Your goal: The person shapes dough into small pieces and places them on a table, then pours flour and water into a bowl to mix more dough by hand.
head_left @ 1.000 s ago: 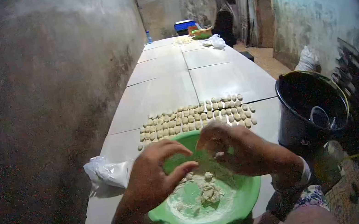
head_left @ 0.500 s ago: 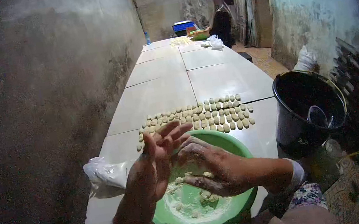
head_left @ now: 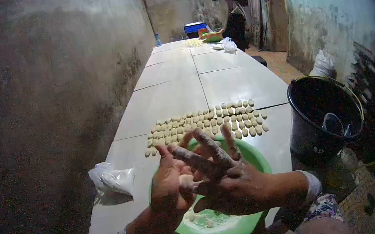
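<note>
My left hand (head_left: 166, 188) is turned palm inward over the green basin (head_left: 257, 225), its fingers partly curled around a small pale lump of dough (head_left: 186, 180). My right hand (head_left: 236, 182), dusted with flour, is held close against it with the fingers spread, covering part of the left fingers. Inside the basin lie white flour (head_left: 218, 224) and a few small dough bits. Just beyond the rim, several rows of small oval dough pieces (head_left: 188, 122) are laid out on the white table (head_left: 165, 98).
A plastic bag of white powder (head_left: 112, 179) lies left of the basin. To the right stands a black bucket (head_left: 314, 139) with a clear container inside. At the table's far end are a blue crate (head_left: 194, 28), another basin (head_left: 213, 36), a white bag (head_left: 226, 46) and a person (head_left: 234, 25).
My right hand has risen out of the basin to meet my left hand, its fingers now spread upward. The lump of dough has come into sight between the hands.
</note>
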`<state>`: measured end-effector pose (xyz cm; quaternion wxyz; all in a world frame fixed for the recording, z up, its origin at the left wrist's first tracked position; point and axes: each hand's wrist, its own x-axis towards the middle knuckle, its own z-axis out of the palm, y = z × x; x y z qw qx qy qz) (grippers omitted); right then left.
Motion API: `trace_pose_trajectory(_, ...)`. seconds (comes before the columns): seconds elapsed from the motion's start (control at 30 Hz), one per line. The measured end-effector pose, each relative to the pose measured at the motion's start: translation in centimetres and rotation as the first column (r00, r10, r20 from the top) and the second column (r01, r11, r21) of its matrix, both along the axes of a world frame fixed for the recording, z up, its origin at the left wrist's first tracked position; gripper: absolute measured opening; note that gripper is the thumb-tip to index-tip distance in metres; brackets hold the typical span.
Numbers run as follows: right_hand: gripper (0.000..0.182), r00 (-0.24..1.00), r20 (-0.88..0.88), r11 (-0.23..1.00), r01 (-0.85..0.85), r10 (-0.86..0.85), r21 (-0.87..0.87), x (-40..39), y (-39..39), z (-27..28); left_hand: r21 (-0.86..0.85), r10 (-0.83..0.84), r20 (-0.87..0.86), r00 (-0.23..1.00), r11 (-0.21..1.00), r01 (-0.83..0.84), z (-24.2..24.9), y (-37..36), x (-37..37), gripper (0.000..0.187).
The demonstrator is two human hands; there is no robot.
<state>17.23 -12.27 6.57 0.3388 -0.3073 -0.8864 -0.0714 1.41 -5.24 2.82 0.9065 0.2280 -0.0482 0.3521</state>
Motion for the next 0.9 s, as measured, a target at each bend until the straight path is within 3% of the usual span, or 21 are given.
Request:
trace_pose_trajectory(0.07, 0.037, 0.991, 0.100, 0.996, 0.091, -0.088, -0.027, 0.3, -0.6, 0.1, 0.024, 0.192, -0.182, 0.964, 0.981, -0.191, 1.7, -0.9, 0.4, 0.071)
trace_pose_trajectory(0.23, 0.047, 0.969, 0.245, 0.945, 0.097, -0.019, -0.312, 0.8, -0.1, -1.5, -0.163, 0.206, -0.146, 0.968, 0.960, -0.229, 1.3, -0.5, 0.3, 0.075)
trace_pose_trajectory(0.3, 0.051, 0.958, 0.285, 0.880, 0.114, 0.025, -0.460, 1.4, -0.1, -2.1, -0.178, 0.101, -0.085, 0.991, 0.977, -0.115, 1.4, -0.3, 0.5, 0.071)
trace_pose_trajectory(0.33, 0.053, 0.954, 0.299, 0.851, 0.127, 0.036, -0.509, 1.8, -0.1, -2.3, -0.195, 0.217, -0.193, 0.957, 0.947, -0.254, 1.4, -1.0, 1.1, 0.066)
trace_pose_trajectory(0.37, 0.055, 0.952, 0.305, 0.831, 0.142, 0.035, -0.538, 2.0, -0.2, -2.3, -0.194, 0.217, -0.192, 0.957, 0.948, -0.254, 0.7, -0.4, 0.7, 0.066)
trace_pose_trajectory(0.43, 0.059, 0.950, 0.312, 0.839, 0.175, -0.007, -0.516, 2.1, -0.5, -1.8, -0.108, -0.037, -0.023, 0.999, 0.994, 0.035, -1.1, 1.6, -0.6, 0.065)
trace_pose_trajectory(0.47, 0.059, 0.951, 0.310, 0.839, 0.175, -0.007, -0.516, 1.9, -0.8, -1.1, -0.062, 0.223, -0.211, 0.952, 0.969, -0.240, 0.7, 0.5, -0.1, 0.060)
trace_pose_trajectory(0.5, 0.059, 0.958, 0.259, 0.919, 0.211, -0.127, -0.332, 1.5, -1.4, 0.4, -0.172, 0.339, -0.352, 0.872, 0.893, -0.416, 3.1, -0.8, 0.7, 0.057)
trace_pose_trajectory(0.57, 0.060, 0.944, 0.088, 0.948, 0.312, -0.317, 0.060, 1.0, -2.2, 2.7, -0.194, 0.278, -0.155, 0.948, 0.932, -0.305, 2.3, 0.1, 0.1, 0.056)
trace_pose_trajectory(0.6, 0.060, 0.945, 0.089, 0.948, 0.312, -0.316, 0.059, 1.0, -2.1, 2.7, -0.195, 0.278, -0.154, 0.948, 0.932, -0.305, 2.2, 0.2, -0.2, 0.056)
trace_pose_trajectory(0.67, 0.062, 0.955, 0.134, 0.964, 0.262, -0.266, 0.046, 1.2, -1.6, 2.2, -0.019, 0.323, -0.131, 0.937, 0.944, -0.328, 2.1, 0.3, -0.4, 0.055)
trace_pose_trajectory(0.7, 0.062, 0.954, 0.131, 0.963, 0.266, -0.270, 0.045, 1.2, -1.3, 1.8, -0.035, 0.324, -0.096, 0.941, 0.944, -0.328, 2.3, 0.1, 0.1, 0.054)
trace_pose_trajectory(0.77, 0.073, 0.985, 0.121, 0.991, 0.124, -0.119, -0.039, 1.0, -0.7, 1.0, 0.003, 0.405, -0.310, 0.860, 0.905, -0.425, 2.8, -1.3, 0.8, 0.048)
trace_pose_trajectory(0.83, 0.072, 0.997, 0.017, 0.995, 0.074, -0.073, -0.063, 0.7, -0.7, 1.2, 0.491, 0.418, -0.555, 0.719, 0.863, -0.123, 3.8, -3.5, -0.2, 0.038)
trace_pose_trajectory(0.9, 0.067, 0.986, -0.114, 0.993, 0.118, -0.119, -0.014, 0.7, -1.3, 1.7, 0.434, 0.418, -0.566, 0.710, 0.884, -0.175, 3.1, -5.2, 0.3, 0.032)
